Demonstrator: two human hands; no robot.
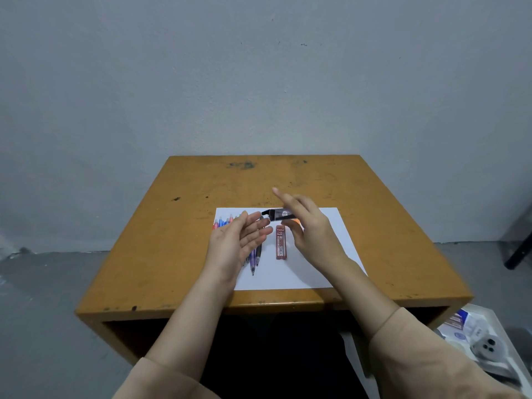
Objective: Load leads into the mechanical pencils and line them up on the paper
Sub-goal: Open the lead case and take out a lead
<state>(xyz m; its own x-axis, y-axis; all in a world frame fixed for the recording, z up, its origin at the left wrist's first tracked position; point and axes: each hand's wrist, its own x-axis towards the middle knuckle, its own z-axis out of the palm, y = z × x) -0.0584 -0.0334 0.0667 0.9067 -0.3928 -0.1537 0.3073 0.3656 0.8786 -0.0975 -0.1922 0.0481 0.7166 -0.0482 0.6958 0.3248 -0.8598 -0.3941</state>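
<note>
A white sheet of paper lies on the wooden desk. Several mechanical pencils lie side by side on its left part, mostly hidden under my left hand, which hovers palm-up with fingers apart. A red lead case rests flat on the paper between my hands. My right hand holds a dark lead case tipped sideways, its black cap end pointing at my left palm; the index finger sticks out. Something orange shows under the right fingers.
The desk stands against a grey wall. A white tray with boxes and a grey plug sits on the floor at lower right. A dark furniture leg is at the right edge.
</note>
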